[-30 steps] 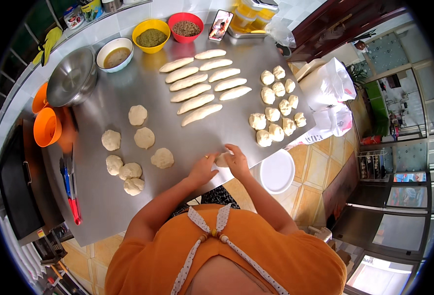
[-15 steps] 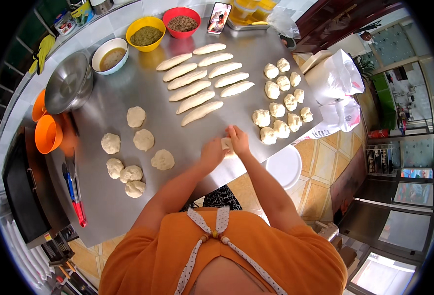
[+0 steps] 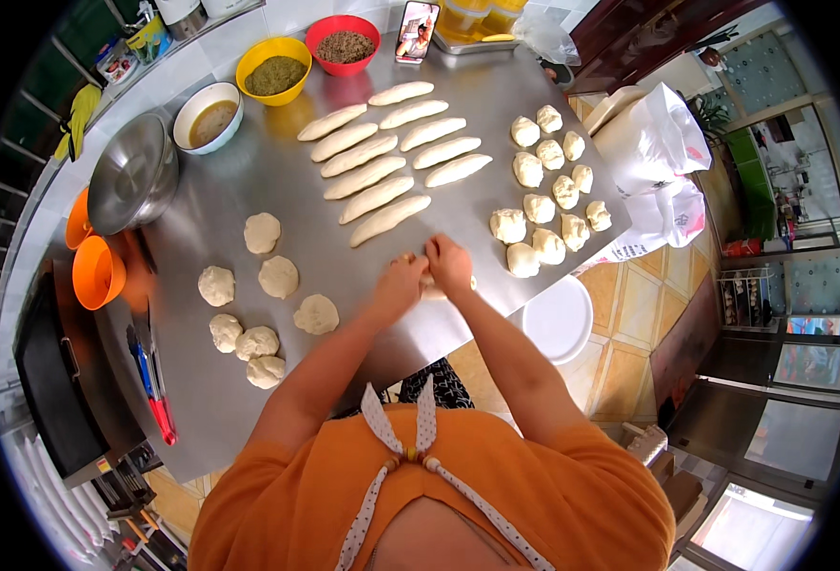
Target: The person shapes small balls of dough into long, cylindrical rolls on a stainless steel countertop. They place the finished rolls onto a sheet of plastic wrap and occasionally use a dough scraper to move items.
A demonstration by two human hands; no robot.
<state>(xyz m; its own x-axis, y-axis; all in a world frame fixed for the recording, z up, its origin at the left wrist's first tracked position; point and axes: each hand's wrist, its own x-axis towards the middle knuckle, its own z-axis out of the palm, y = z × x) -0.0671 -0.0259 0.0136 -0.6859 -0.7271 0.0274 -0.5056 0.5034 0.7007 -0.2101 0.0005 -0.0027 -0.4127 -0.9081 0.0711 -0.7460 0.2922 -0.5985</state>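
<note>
Side by side near the table's front edge, my left hand (image 3: pixel 401 285) and my right hand (image 3: pixel 450 265) are closed over a piece of dough (image 3: pixel 431 291), mostly hidden under them. Its pale surface shows between the hands and just past the right one. Beyond them lie two columns of long dough rolls (image 3: pixel 389 221). Several lumpy dough balls (image 3: pixel 523 259) sit to the right, and several flattened dough rounds (image 3: pixel 316 314) to the left.
At the back stand a red bowl (image 3: pixel 344 46), a yellow bowl (image 3: pixel 275 71), a white bowl of liquid (image 3: pixel 208 118) and a phone (image 3: pixel 416 32). A steel bowl (image 3: pixel 134 171), orange bowls (image 3: pixel 98 273) and tongs (image 3: pixel 157 390) line the left. White sacks (image 3: pixel 650 143) stand right.
My hands have drawn closer over the dough, covering more of it. The left hand moved slightly left, and the right fingers curled down. The whole view shifted a little.
</note>
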